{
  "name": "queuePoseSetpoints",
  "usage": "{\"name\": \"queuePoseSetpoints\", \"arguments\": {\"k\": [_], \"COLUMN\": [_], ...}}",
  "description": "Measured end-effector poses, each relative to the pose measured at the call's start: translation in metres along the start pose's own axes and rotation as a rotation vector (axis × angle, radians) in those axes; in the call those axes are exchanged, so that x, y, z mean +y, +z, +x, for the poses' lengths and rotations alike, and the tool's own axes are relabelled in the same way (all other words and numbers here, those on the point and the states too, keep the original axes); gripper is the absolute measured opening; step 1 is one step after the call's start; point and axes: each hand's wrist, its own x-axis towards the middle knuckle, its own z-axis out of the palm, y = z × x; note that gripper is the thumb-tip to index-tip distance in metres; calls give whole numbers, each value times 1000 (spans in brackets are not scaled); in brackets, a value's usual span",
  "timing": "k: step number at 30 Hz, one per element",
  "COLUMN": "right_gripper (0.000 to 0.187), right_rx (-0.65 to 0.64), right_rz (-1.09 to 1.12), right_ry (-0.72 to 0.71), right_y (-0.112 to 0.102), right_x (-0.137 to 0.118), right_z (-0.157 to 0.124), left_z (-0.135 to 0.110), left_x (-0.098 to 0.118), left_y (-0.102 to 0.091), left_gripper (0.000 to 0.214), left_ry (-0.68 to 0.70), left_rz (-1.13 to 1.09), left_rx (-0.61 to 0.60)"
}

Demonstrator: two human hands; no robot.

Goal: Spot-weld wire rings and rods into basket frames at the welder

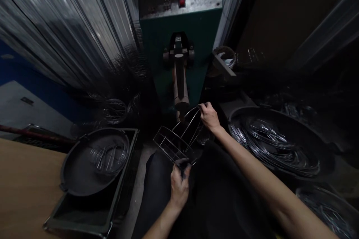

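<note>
A wire rack [174, 139] of thin metal rods is held tilted in front of a green machine [151, 44]. My left hand [180, 185] is closed on its near lower edge, with something dark about the fingertips. My right hand [209, 116] pinches the top of a curved wire at the rack's upper right; whether that wire is joined to the rack is hard to tell in the dim light. Just beyond the rack, the machine's arm [181, 82] ends in a tip [181, 115] close to the wires.
To the left, a round dark pan [75, 171] holds wire pieces [110, 157] and rests over a crate [84, 220]. A larger pan [238, 112] of bent wire rings [275, 145] stands to the right. A basin [305, 193] of metal pieces lies lower right.
</note>
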Motion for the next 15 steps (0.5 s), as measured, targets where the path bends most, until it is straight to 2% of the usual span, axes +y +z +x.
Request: {"name": "queuePoseSetpoints", "arguments": {"k": [6,10,15], "right_gripper": [38,39,39], "right_rx": [-13,-24,-61], "right_rz": [30,5,-56], "right_ry": [56,54,49], "right_y": [12,17,21], "right_x": [-1,-4,-5], "right_z": [41,54,57], "left_z": [38,45,50], "left_x": [20,21,21], "left_y": [7,17,23], "left_gripper": [21,20,21], "left_ry": [84,113,74], "left_rz": [33,18,13], "left_rx": [-36,-53,-22]}}
